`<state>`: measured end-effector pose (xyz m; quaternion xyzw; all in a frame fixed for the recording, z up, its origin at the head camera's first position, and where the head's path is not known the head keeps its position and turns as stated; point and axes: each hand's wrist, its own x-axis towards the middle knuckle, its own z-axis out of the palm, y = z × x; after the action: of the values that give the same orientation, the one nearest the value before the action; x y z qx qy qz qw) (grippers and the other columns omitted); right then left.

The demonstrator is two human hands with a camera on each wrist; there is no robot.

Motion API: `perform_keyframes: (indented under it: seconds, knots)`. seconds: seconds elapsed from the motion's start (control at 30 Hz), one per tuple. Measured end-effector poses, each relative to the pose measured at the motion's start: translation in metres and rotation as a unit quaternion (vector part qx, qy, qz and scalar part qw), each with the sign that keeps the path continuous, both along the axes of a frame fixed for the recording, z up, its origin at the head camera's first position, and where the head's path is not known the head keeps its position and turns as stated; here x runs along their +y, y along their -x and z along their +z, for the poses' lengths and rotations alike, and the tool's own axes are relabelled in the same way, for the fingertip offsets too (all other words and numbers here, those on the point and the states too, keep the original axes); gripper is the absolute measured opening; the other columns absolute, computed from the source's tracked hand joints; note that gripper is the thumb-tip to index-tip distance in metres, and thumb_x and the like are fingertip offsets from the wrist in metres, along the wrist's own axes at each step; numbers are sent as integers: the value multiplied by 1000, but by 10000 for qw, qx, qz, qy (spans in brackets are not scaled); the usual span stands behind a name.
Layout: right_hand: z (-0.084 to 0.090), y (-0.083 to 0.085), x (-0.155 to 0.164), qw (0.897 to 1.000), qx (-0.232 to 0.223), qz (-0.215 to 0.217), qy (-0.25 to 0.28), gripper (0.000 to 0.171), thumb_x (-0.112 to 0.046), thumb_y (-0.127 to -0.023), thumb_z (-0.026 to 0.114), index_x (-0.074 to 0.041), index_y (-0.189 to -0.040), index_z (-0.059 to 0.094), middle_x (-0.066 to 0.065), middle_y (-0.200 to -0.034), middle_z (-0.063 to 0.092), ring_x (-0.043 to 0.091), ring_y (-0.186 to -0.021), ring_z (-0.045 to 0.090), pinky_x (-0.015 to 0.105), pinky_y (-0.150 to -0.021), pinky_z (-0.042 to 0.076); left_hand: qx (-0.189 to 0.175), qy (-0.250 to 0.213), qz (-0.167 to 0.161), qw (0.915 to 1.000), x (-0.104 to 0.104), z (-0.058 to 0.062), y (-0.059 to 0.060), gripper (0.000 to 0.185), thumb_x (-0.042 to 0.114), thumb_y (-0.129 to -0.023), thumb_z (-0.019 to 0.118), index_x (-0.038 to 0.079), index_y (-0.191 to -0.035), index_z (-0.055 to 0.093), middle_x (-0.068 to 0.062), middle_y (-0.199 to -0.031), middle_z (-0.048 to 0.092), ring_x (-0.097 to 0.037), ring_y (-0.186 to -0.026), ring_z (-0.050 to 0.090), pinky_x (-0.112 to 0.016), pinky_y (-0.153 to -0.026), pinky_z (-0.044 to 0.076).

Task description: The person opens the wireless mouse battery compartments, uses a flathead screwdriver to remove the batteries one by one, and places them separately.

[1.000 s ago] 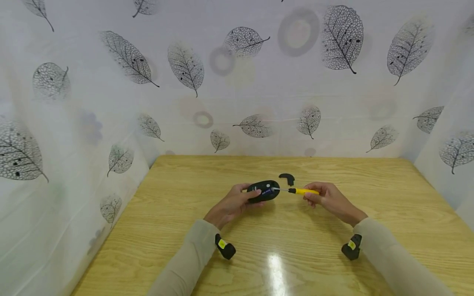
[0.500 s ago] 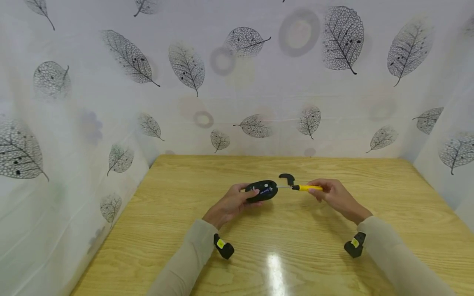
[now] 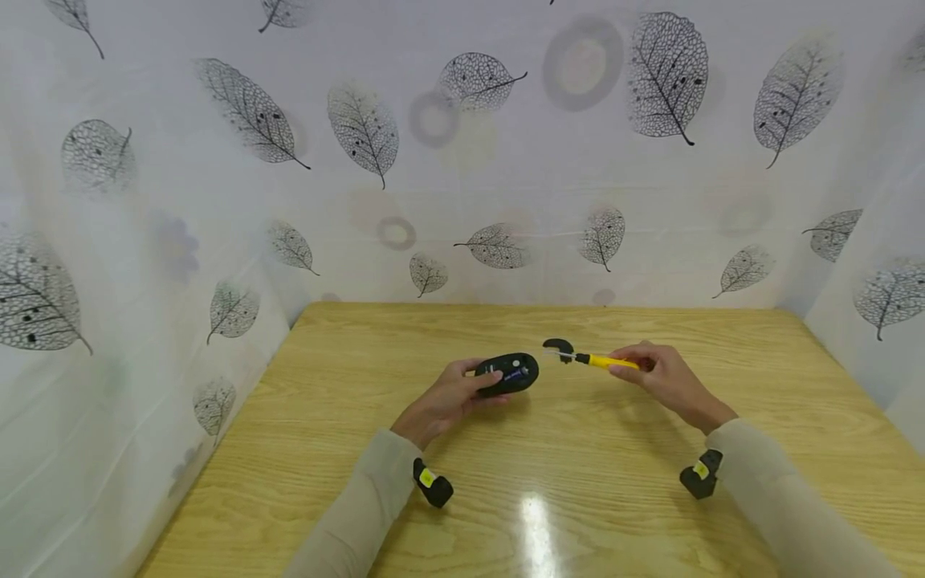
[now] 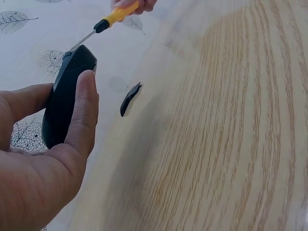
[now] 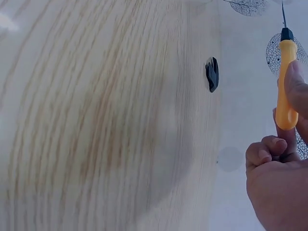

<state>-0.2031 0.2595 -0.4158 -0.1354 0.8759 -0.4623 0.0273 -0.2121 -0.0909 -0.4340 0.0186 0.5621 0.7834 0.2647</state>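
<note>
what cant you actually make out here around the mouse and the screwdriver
- Screwdriver tip: too thin and small in the head view; cut off by the top edge in the right wrist view.
- Mouse underside details: too small in the head view; the left wrist view shows only its side, partly covered by the left hand.
- Small black piece on the table: seen edge-on in both wrist views, shape unclear.
</note>
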Motion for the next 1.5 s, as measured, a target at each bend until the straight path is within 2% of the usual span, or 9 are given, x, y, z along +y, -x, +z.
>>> perform_keyframes:
  seconds: [0.17,0.4,0.57,0.73,0.83,0.97,1.2,1.5]
  knots:
    - [-2,1,6,9999,0,-87,-103,37,-26,-99,69,1,-125,68,16,-112,64,23,-81,51,25,-63,47,-6,-39,-24,10000,0,-1,0,54,5,-102,62,-6,-149,40,-28,-141,47,-48,-122,58,-36,-93,59]
    - [-5,4,16,9992,-90,-282,-279,40,-29,-99,69,1,-125,68,16,-108,66,32,-88,58,30,-67,54,6,-56,-74,10000,-2,-1,-1,51,6,-102,61,-7,-148,41,-28,-140,47,-44,-118,62,-36,-94,59]
    - [-7,6,23,9984,-109,-394,-397,42,-30,-99,69,2,-125,67,15,-105,66,32,-90,61,30,-69,56,38,-20,-124,9999,-2,-1,-3,50,6,-102,62,-6,-147,43,-27,-139,49,-41,-116,64,-36,-94,59]
    - [-7,7,28,9977,-120,-477,-457,42,-29,-98,70,4,-124,67,14,-105,67,26,-94,65,25,-70,57,64,16,-144,9999,-2,-1,-4,52,6,-101,63,-6,-147,43,-28,-138,49,-46,-119,61,-35,-92,60]
    - [-7,7,30,9975,-209,-533,-416,42,-28,-99,70,5,-124,67,16,-106,67,26,-95,66,27,-69,58,44,34,-152,9999,-2,0,-4,52,6,-101,63,-5,-148,42,-28,-138,49,-47,-119,60,-35,-92,60]
    - [-7,7,32,9973,-341,-569,-311,42,-25,-100,69,8,-125,64,19,-108,67,27,-91,66,31,-65,59,30,69,-169,9998,-1,0,-4,54,6,-100,64,-4,-148,41,-28,-138,49,-47,-117,62,-35,-91,60]
    - [-10,7,35,9955,-413,-747,-424,40,-18,-102,65,13,-126,60,23,-107,66,23,-77,63,30,-61,56,37,103,-220,9997,-1,0,-4,54,6,-101,64,-5,-149,41,-28,-138,50,-47,-117,62,-35,-92,60]
    - [-12,8,35,9899,-494,-1186,-593,38,-16,-99,66,15,-120,63,21,-103,65,21,-79,60,27,-59,56,-7,46,-222,9997,-1,-2,-2,54,4,-101,63,-5,-149,40,-28,-137,51,-48,-117,61,-36,-91,60]
